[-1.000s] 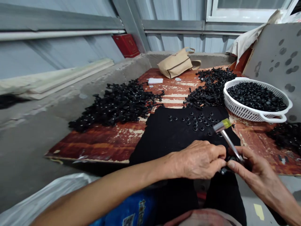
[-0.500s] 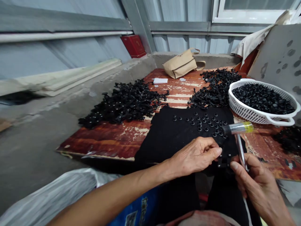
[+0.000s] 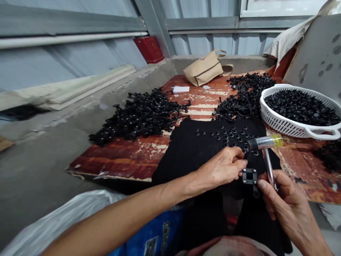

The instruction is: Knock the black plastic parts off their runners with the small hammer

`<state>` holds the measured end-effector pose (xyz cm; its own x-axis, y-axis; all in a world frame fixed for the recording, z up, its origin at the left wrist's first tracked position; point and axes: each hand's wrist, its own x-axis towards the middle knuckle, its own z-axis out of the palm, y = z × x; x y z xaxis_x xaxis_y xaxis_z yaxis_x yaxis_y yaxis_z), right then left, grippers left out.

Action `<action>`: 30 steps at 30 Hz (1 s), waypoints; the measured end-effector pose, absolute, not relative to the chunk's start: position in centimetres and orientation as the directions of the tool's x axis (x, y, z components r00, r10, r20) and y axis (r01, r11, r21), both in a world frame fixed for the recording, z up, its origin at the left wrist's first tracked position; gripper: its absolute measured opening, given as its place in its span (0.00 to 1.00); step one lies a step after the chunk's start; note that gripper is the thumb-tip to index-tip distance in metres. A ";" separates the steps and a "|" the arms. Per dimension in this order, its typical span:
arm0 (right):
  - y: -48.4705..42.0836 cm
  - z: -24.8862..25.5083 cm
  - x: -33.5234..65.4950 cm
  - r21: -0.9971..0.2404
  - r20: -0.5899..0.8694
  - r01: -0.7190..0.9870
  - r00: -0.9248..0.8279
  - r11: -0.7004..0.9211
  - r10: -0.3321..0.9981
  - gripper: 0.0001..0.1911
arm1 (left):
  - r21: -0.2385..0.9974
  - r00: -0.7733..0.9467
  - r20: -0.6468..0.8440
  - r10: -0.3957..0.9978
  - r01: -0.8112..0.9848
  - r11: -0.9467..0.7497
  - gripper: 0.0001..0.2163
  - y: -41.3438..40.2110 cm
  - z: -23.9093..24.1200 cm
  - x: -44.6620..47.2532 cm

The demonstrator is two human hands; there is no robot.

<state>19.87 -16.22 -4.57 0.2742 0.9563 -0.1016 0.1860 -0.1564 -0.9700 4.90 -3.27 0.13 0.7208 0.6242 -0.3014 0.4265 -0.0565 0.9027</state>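
Observation:
My left hand (image 3: 222, 167) is closed, its thumb and fingertips pinching the left side of a small black square linkage (image 3: 249, 182). Shiny metal rivets mark the linkage's corners, and a black arm points down from it. My right hand (image 3: 286, 197) is wrapped round the handle of a small mallet (image 3: 268, 142), with its thumb tip close beside the linkage's right side. One end of the mallet's head is black, the other yellow. Under and behind both hands lies a black cloth (image 3: 183, 153), dotted with several small round black pieces (image 3: 231, 135).
A pile of black jointed parts (image 3: 141, 117) lies left, another pile (image 3: 239, 103) behind the cloth. A white basket (image 3: 295, 132) of black pieces stands right. A beige bag (image 3: 204, 69) sits at the back of the worn red table (image 3: 114, 158). A plastic bag (image 3: 80, 213) is at lower left.
The linkage has come into clearer sight between my hands and now shows its square shape. Both hands and the mallet have shifted slightly left. The view has tilted down a little.

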 end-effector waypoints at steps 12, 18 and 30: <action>-15.8 -3.6 18.9 -0.951 -0.098 0.258 0.280 -0.173 0.955 0.13 | 0.838 0.648 -0.369 0.666 0.542 -0.064 0.11 -2.4 1.5 5.4; -16.3 -4.0 19.7 -0.947 -0.178 0.205 0.304 -0.247 0.936 0.18 | 0.830 0.685 -0.227 0.692 0.508 -0.230 0.10 -2.0 0.6 5.4; -18.8 -6.0 22.1 -0.952 -0.263 0.031 0.429 -0.305 0.864 0.16 | 0.833 0.717 -0.192 0.670 0.481 -0.275 0.14 -1.2 -0.3 5.1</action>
